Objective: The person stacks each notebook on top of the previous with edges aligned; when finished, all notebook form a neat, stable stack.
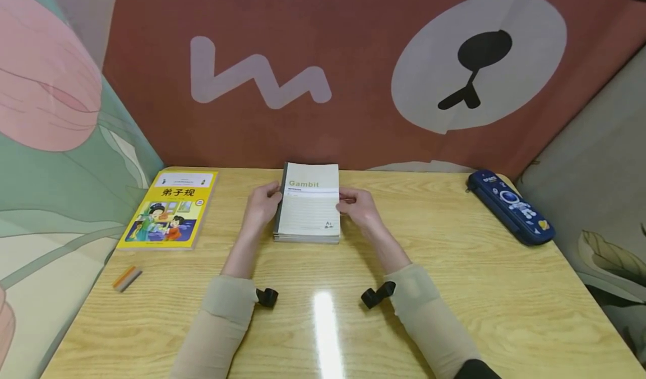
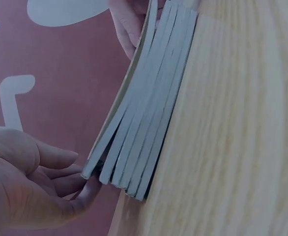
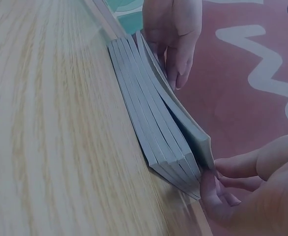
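A stack of several notebooks [image 1: 313, 211] with pale covers and dark spines lies at the table's back middle. My left hand [image 1: 262, 204] is at the spine side. In the left wrist view, a fingertip of the left hand [image 2: 31, 182] touches under the top notebook's raised edge, while the thumb stays apart from the cover. On the other side my right hand [image 1: 360, 206] pinches the top notebook [image 3: 195, 130] at its corner. The right wrist view shows that notebook bowed, with a gap beneath the lifted corner. The lower notebooks [image 3: 154, 128] stay stacked on the table.
To the left lies a yellow picture-cover book [image 1: 166, 211], with a small orange and grey eraser-like block [image 1: 127, 278] in front of it. A dark blue pencil case [image 1: 511, 208] lies at the back right. A patterned wall [image 1: 353, 126] stands behind the wooden table [image 1: 479, 289].
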The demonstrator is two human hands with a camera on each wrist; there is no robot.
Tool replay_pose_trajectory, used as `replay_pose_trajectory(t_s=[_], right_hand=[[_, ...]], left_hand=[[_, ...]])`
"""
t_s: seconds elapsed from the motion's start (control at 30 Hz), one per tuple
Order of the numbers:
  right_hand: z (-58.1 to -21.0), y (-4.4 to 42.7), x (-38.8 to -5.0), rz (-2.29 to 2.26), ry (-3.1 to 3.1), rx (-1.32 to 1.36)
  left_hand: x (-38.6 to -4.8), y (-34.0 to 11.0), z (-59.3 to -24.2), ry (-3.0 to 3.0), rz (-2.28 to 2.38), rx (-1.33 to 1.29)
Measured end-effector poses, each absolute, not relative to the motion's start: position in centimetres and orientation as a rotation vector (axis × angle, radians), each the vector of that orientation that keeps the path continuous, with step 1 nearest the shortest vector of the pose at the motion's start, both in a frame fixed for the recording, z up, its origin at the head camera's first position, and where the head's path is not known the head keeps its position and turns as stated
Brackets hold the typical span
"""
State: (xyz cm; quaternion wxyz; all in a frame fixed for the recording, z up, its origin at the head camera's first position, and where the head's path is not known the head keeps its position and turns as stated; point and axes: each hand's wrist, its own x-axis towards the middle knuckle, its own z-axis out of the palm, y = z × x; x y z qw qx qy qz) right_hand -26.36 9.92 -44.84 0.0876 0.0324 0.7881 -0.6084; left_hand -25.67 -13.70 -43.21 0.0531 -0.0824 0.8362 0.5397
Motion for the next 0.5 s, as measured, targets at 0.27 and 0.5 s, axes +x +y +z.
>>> replay_pose_trajectory(t_s=[0.27,0.5], right_hand=[[-44.71,9.82,-26.46,-1.726,2.416,0.091],[-44.94,9.62,-26.27,-1.688,2.486,0.047]], left_hand=[[-25.5,-13.69,-42.85,2.584,1.542,-0.216],[-25.53,-13.7,-42.92,2.579,1.523,-0.23]])
